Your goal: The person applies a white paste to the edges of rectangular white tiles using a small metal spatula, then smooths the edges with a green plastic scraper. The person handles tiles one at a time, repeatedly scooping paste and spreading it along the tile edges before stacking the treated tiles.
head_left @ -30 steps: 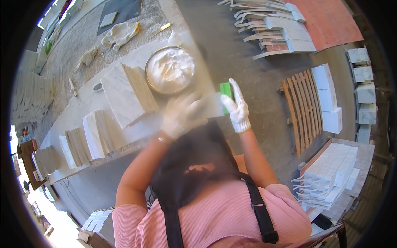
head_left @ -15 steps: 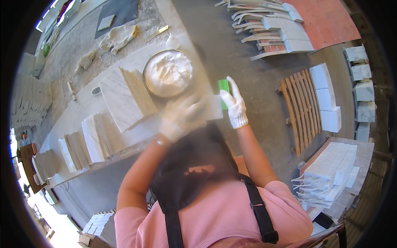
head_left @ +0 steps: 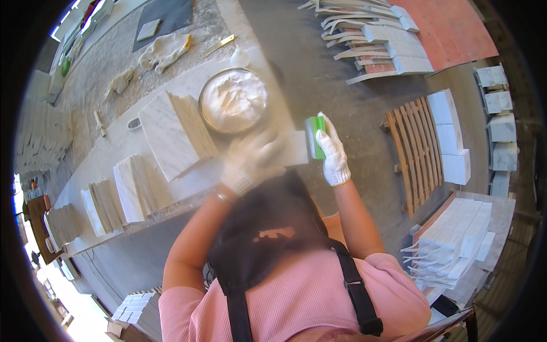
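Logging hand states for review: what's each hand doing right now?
Left hand: open, beside the pale slab; blurred, contact unclear.
Right hand: closed, holding the green block.

On the bench (head_left: 117,145), to the left, a big stack of marble tiles (head_left: 171,137), with smaller stacks (head_left: 130,188) in a row farther left. Just right of the big stack, a round bowl (head_left: 208,123) with a soft heap (head_left: 233,98) in it. On the near side of the bowl, the left hand (head_left: 253,157), on or just over a flat tile (head_left: 295,148). Right of that, the right hand (head_left: 333,153) around a block (head_left: 315,138). Behind the big stack, a glove (head_left: 165,51), then a small tile (head_left: 149,29) on a mat (head_left: 171,14). Far right, on the floor (head_left: 359,119), a wooden pallet (head_left: 415,157).
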A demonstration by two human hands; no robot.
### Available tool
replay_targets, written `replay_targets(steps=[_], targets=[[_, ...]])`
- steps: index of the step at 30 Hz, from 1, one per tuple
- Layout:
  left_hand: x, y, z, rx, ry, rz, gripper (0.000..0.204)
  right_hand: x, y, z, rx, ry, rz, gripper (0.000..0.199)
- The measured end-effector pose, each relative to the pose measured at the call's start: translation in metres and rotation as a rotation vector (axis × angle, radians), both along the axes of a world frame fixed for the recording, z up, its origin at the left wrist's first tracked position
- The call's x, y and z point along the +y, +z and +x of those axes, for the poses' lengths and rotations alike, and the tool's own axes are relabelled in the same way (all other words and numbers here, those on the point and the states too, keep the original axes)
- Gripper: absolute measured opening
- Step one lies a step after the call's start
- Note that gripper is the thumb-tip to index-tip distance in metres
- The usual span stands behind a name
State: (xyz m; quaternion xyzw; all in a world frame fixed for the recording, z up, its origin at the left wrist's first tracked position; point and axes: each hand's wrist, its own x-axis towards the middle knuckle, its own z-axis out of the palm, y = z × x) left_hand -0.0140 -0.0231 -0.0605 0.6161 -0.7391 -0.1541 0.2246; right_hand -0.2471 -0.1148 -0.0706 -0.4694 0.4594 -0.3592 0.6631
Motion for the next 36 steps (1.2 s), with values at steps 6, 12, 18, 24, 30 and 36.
replay_targets(steps=[6,12,18,24,30,36], targets=[[0.000,-0.004,-0.001,-0.022,-0.016,-0.022,0.067,0.008,0.006,0.012,0.252,0.010,-0.173,0.072],[0.001,-0.004,-0.002,-0.023,-0.010,-0.043,0.069,0.008,0.010,0.001,0.171,0.063,-0.084,0.072],[0.002,-0.004,-0.003,-0.057,-0.007,-0.048,0.069,0.021,0.002,0.003,0.187,0.011,-0.173,0.072],[0.000,-0.004,-0.001,-0.047,-0.017,-0.032,0.069,0.016,0.005,-0.002,0.185,0.066,-0.110,0.072],[-0.002,-0.001,-0.001,-0.035,-0.053,-0.021,0.067,0.009,-0.010,0.003,0.352,0.022,-0.309,0.069],[-0.022,0.011,-0.007,-0.042,-0.302,-0.106,0.059,-0.024,-0.042,-0.032,-0.042,-0.095,-0.016,0.067]])
